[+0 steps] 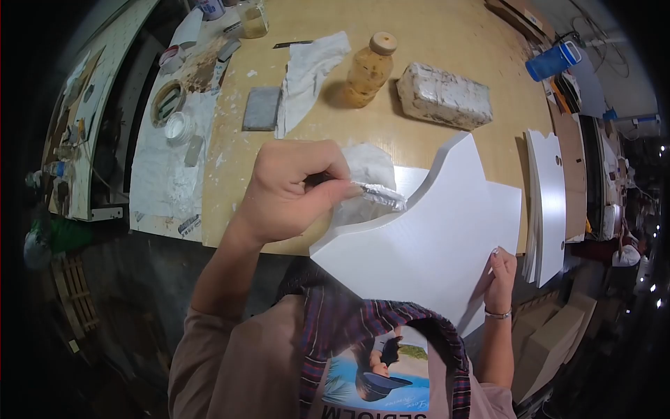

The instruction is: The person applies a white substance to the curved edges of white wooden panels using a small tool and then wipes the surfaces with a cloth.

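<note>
My left hand (296, 183) pinches a small flat scraper (382, 197), whose blade is coated with white paste. The blade meets the curved edge of a white shaped panel (419, 244), or lies very close to it. That panel is tilted up against the table's front edge, toward my body. On its right side my right hand (500, 279) grips the lower edge, thumb on the face and the other fingers mostly hidden behind. A crumpled pale cloth (370, 164) lies on the table beyond my left hand, partly covered by it.
On the table (307, 91) stand an amber plastic bottle (370, 72) and a tape-wrapped block (444, 96). A white rag (313, 80) and a grey sanding pad (262, 109) lie to the left, near an open white jar (179, 128). Stacked white panels (546, 202) stand at right.
</note>
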A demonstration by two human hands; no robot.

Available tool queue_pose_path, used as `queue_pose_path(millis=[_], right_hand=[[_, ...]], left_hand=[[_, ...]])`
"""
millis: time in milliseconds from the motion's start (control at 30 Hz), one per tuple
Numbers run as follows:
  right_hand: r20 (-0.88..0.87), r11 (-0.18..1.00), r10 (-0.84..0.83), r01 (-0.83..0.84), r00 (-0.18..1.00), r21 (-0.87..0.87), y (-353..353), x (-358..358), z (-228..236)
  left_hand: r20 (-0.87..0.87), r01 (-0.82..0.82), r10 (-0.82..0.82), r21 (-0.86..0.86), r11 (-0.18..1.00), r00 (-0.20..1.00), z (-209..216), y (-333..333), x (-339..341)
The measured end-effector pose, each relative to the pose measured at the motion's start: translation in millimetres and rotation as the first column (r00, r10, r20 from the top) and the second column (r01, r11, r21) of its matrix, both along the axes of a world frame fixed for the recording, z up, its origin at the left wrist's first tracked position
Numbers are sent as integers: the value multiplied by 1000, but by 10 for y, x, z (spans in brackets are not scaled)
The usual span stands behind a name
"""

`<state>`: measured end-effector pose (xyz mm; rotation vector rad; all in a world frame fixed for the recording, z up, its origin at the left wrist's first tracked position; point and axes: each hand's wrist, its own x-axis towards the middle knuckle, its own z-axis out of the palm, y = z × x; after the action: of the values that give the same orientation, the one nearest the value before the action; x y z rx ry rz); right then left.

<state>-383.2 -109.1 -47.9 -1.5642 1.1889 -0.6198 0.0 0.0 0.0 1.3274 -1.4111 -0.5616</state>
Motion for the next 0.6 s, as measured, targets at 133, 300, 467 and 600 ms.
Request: queue_pose_path(millis=[133, 300, 467, 600], right_hand=[[18, 1000, 16, -16, 1000, 17, 58, 48, -23], [-2, 999, 39, -39, 999, 23, 35, 107, -23], [9, 999, 26, -26, 1000, 39, -12, 68, -106], [-24, 998, 44, -43, 999, 44, -40, 106, -85]], left_hand=[[6, 54, -54, 41, 998, 999, 40, 56, 23], [46, -23, 25, -53, 998, 999, 24, -28, -19], [141, 180, -160, -139, 974, 977, 135, 95, 182], [304, 191, -137, -154, 969, 943, 166, 95, 182]])
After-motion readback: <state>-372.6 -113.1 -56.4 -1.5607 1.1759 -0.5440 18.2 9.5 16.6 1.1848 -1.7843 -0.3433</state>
